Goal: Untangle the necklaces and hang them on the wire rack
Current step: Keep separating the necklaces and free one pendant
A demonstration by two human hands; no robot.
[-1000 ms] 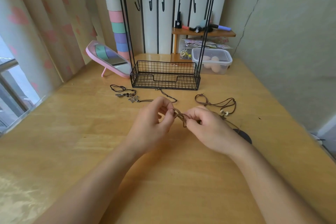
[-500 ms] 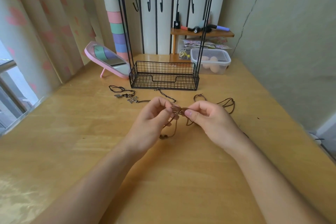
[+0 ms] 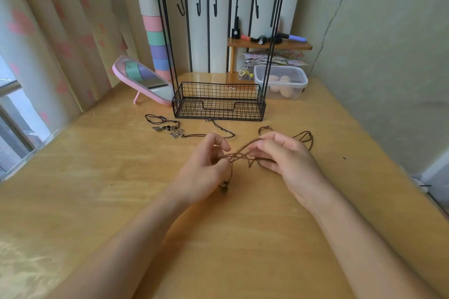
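1. Left hand (image 3: 206,167): fingers curled, pinching the brown cord (image 3: 239,154) at its left end.
2. Right hand (image 3: 286,160): thumb and forefinger pinch the same cord; other fingers loosely bent below.
3. Cord runs between the hands with strands crossed, lifted off the table (image 3: 109,201). Beaded end hangs under left hand; loops trail on the table behind right hand.
4. Black necklace (image 3: 170,128), with metal pendants, lies flat on the table left of the hands, apart from them.
5. Rack (image 3: 218,109) stands upright beyond both hands, black necklace just in front.
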